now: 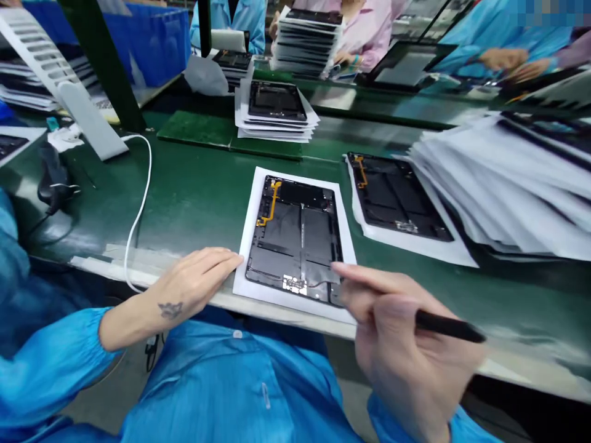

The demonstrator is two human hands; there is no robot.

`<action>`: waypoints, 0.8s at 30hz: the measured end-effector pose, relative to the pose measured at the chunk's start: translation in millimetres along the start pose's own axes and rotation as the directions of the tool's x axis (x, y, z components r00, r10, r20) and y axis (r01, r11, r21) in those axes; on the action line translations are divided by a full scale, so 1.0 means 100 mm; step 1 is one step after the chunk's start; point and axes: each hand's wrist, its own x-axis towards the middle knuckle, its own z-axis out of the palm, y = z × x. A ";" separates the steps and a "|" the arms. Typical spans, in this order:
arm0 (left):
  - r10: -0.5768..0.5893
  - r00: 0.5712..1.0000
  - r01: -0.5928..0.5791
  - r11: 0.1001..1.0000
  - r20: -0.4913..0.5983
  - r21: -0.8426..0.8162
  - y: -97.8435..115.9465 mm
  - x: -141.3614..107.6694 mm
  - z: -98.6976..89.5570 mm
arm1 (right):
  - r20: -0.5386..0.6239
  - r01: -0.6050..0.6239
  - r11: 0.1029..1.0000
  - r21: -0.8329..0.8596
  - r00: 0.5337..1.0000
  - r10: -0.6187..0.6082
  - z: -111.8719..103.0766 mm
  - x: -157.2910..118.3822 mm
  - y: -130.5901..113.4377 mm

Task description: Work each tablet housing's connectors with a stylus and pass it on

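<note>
As the head view shows, an open tablet (281, 231) lies on a white sheet (272, 296) near the middle of the green table (194, 197). The left hand (201, 274) is flat, its fingers straight and close together. Their tips touch the left edge of the sheet, and it seems to hold nothing. The right hand (406, 332) is curled round a black stick (452, 326), with one finger pointing at the near right part of the tablet. The stick's front end is hidden, so I cannot tell if it touches anything.

To do this well, I think the left hand should press the sheet gently so nothing slides. The right hand should go slowly and push softly, because thin parts look easy to bend. It should be careful by the silver part (294, 284) at the near edge, and keep off the orange strip (273, 206) at the far left. The other tablet (401, 197) on the right is well apart, so it should not get bumped.
</note>
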 end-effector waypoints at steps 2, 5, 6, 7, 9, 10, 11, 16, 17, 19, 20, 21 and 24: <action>0.030 1.000 -0.030 0.997 0.010 0.066 0.03 0.02 -0.01 | 0.104 0.005 0.996 0.091 0.994 -0.015 0.04 -0.02 0.03; 0.081 0.996 -0.085 0.988 0.031 0.129 0.05 0.08 -0.01 | 0.189 0.141 0.984 0.106 0.969 -0.159 0.14 -0.06 0.14; 0.097 0.994 -0.102 0.984 0.042 0.144 0.05 0.10 -0.01 | 0.192 0.197 0.976 0.096 0.958 -0.213 0.18 -0.09 0.17; 0.111 0.992 -0.119 0.981 0.055 0.154 0.06 0.12 -0.01 | 0.201 0.259 0.963 0.071 0.942 -0.268 0.21 -0.12 0.20; 0.128 0.989 -0.140 0.975 0.080 0.173 0.06 0.16 -0.03 | 0.242 0.380 0.923 -0.054 0.902 -0.358 0.27 -0.19 0.24; 0.131 0.987 -0.146 0.973 0.092 0.181 0.07 0.17 -0.03 | 0.264 0.433 0.891 -0.134 0.882 -0.389 0.30 -0.22 0.26; 0.129 0.986 -0.147 0.972 0.102 0.186 0.07 0.18 -0.04 | 0.277 0.476 0.854 -0.208 0.866 -0.415 0.32 -0.24 0.27; 0.145 0.984 -0.159 0.975 0.099 0.155 0.06 0.18 -0.02 | 0.321 0.521 0.759 -0.389 0.850 -0.418 0.38 -0.31 0.31; 0.152 0.984 -0.164 0.975 0.093 0.147 0.05 0.17 -0.01 | 0.322 0.504 0.765 -0.401 0.859 -0.398 0.37 -0.32 0.32; 0.159 0.984 -0.169 0.976 0.082 0.138 0.04 0.15 0.01 | 0.308 0.469 0.785 -0.404 0.878 -0.366 0.34 -0.35 0.33; 0.157 0.985 -0.166 0.977 0.076 0.137 0.04 0.15 0.02 | 0.298 0.456 0.797 -0.397 0.885 -0.358 0.32 -0.37 0.33; 0.154 0.985 -0.163 0.977 0.075 0.139 0.04 0.15 0.02 | 0.291 0.442 0.809 -0.388 0.891 -0.348 0.29 -0.38 0.33; 0.149 0.983 -0.167 0.969 0.110 0.182 0.07 0.19 0.02 | 0.282 0.394 0.845 -0.361 0.910 -0.303 0.20 -0.40 0.30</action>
